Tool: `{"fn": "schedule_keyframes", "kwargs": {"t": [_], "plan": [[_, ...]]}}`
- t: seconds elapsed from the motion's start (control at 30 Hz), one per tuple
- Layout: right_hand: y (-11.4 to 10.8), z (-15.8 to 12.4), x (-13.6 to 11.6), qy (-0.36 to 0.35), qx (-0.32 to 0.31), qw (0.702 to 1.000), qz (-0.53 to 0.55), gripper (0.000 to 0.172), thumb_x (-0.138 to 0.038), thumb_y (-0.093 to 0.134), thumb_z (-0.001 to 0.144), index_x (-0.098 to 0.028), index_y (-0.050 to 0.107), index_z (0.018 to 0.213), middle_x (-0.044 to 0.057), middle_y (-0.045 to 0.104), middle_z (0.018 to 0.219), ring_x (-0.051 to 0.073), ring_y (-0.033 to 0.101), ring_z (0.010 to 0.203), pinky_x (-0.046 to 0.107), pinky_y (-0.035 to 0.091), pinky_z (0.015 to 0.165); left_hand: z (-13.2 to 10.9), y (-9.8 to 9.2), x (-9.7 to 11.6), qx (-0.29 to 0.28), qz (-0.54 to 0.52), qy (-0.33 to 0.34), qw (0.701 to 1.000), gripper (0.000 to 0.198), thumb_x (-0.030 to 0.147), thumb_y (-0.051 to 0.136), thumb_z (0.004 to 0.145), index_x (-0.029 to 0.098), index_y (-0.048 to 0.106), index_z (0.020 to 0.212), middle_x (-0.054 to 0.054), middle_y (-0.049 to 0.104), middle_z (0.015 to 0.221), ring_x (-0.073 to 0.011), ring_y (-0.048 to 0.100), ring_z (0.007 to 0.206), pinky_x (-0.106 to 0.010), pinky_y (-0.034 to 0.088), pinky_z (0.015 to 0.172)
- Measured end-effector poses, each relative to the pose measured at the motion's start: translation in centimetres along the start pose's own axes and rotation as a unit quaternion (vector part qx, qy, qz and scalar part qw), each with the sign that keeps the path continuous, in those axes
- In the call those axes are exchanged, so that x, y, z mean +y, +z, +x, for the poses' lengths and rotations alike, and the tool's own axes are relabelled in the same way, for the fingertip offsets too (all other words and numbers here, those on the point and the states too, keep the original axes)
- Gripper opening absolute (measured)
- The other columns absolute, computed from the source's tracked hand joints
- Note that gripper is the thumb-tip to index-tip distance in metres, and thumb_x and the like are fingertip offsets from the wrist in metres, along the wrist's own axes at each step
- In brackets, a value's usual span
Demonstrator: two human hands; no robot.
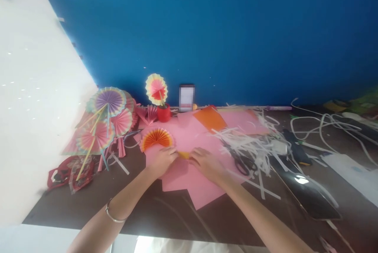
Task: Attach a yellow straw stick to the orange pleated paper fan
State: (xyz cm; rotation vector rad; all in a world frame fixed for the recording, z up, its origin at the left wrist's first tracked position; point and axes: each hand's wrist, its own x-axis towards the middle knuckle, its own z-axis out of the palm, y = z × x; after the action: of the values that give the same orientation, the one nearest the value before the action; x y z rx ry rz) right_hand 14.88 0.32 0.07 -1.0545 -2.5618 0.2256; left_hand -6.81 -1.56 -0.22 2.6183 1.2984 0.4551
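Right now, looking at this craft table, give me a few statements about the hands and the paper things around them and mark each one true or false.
1. Both hands meet on a small folded orange paper piece. True: left hand and right hand pinch it from either side.
2. The scissors are in the right hand. False: they lie on the table beside it.
3. An orange pleated half fan lies just beyond the left hand. True.
4. The red pot holds a plain white fan. False: its fan is multicoloured.
5. The hands work over a pink sheet. True.
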Motion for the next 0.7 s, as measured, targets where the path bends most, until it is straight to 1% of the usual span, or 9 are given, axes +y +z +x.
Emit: {"fn": "schedule_keyframes", "kwargs": {"t": [0.07, 0.17, 0.27, 0.33, 0.43, 0.5, 0.6, 0.7], "plan": [[0.08, 0.32, -0.21, -0.007, 0.004, 1.0, 0.001, 0.019, -0.023, 0.046, 0.09, -0.019, 0.061, 0.078, 0.004, 0.061, 0.081, 0.018, 0.055, 0.076, 0.03, 0.043, 0.068, 0.02, 0.14, 0.04, 0.002, -0.007, -0.009, 1.0, 0.032, 0.004, 0.04, 0.081, 0.017, 0.061, 0.1, -0.007, 0.061, 0.097, -0.0197, 0.055, 0.093, -0.033, 0.045, 0.082], [0.34, 0.44, -0.25, -0.025, 0.009, 1.0, -0.002, 0.02, -0.019, 0.046, 0.09, -0.019, 0.062, 0.078, 0.004, 0.061, 0.08, 0.017, 0.055, 0.078, 0.029, 0.043, 0.07, -0.04, 0.48, -0.1, 0.021, -0.039, -0.024, 0.999, 0.029, 0.004, 0.041, 0.08, 0.016, 0.062, 0.096, -0.008, 0.06, 0.101, -0.0195, 0.055, 0.096, -0.033, 0.045, 0.084], [0.59, 0.37, -0.17, -0.022, 0.008, 0.999, -0.036, 0.018, -0.021, 0.048, 0.089, -0.019, 0.062, 0.079, 0.005, 0.061, 0.081, 0.018, 0.054, 0.075, 0.031, 0.041, 0.07, -0.13, 0.84, -0.39, 0.037, -0.074, -0.034, 0.996, 0.028, 0.003, 0.042, 0.079, 0.016, 0.062, 0.094, -0.008, 0.06, 0.102, -0.0192, 0.054, 0.097, -0.033, 0.044, 0.088], [0.67, 0.4, -0.17, -0.007, 0.016, 0.999, -0.039, 0.018, -0.023, 0.048, 0.089, -0.019, 0.062, 0.078, 0.005, 0.062, 0.081, 0.018, 0.054, 0.074, 0.031, 0.041, 0.069, -0.14, 0.99, -0.52, 0.044, -0.095, -0.04, 0.994, 0.029, 0.001, 0.042, 0.077, 0.015, 0.062, 0.094, -0.008, 0.061, 0.101, -0.0192, 0.054, 0.097, -0.033, 0.043, 0.088], [0.64, 0.61, -0.23, 0.007, 0.025, 1.0, -0.003, 0.021, -0.02, 0.045, 0.09, -0.02, 0.063, 0.079, 0.005, 0.064, 0.082, 0.018, 0.055, 0.077, 0.031, 0.041, 0.072, -0.07, 1.0, -0.56, 0.057, -0.129, -0.048, 0.989, 0.029, 0.0, 0.044, 0.076, 0.015, 0.062, 0.092, -0.007, 0.061, 0.098, -0.0183, 0.054, 0.095, -0.032, 0.044, 0.086], [0.52, 0.77, -0.31, 0.024, 0.026, 0.999, 0.031, 0.022, -0.021, 0.045, 0.09, -0.02, 0.065, 0.08, 0.005, 0.064, 0.083, 0.018, 0.056, 0.079, 0.031, 0.041, 0.073, 0.0, 0.89, -0.52, 0.072, -0.14, -0.063, 0.985, 0.023, 0.003, 0.046, 0.078, 0.015, 0.063, 0.087, -0.007, 0.061, 0.095, -0.0181, 0.054, 0.091, -0.032, 0.044, 0.084], [0.29, 0.93, -0.49, 0.062, 0.021, 0.995, 0.08, 0.019, -0.021, 0.047, 0.088, -0.021, 0.065, 0.085, 0.004, 0.066, 0.087, 0.019, 0.057, 0.082, 0.031, 0.042, 0.075, 0.08, 0.76, -0.49, 0.094, -0.144, -0.095, 0.98, 0.014, 0.011, 0.05, 0.08, 0.016, 0.062, 0.081, -0.007, 0.06, 0.092, -0.0193, 0.054, 0.09, -0.034, 0.044, 0.083], [0.11, 1.05, -0.75, 0.1, 0.013, 0.99, 0.101, 0.016, -0.019, 0.048, 0.086, -0.02, 0.064, 0.089, 0.004, 0.066, 0.089, 0.019, 0.057, 0.084, 0.032, 0.042, 0.076, 0.09, 0.74, -0.52, 0.103, -0.14, -0.114, 0.978, 0.014, 0.01, 0.05, 0.079, 0.017, 0.062, 0.081, -0.006, 0.057, 0.094, -0.0192, 0.053, 0.091, -0.034, 0.045, 0.082]]}}
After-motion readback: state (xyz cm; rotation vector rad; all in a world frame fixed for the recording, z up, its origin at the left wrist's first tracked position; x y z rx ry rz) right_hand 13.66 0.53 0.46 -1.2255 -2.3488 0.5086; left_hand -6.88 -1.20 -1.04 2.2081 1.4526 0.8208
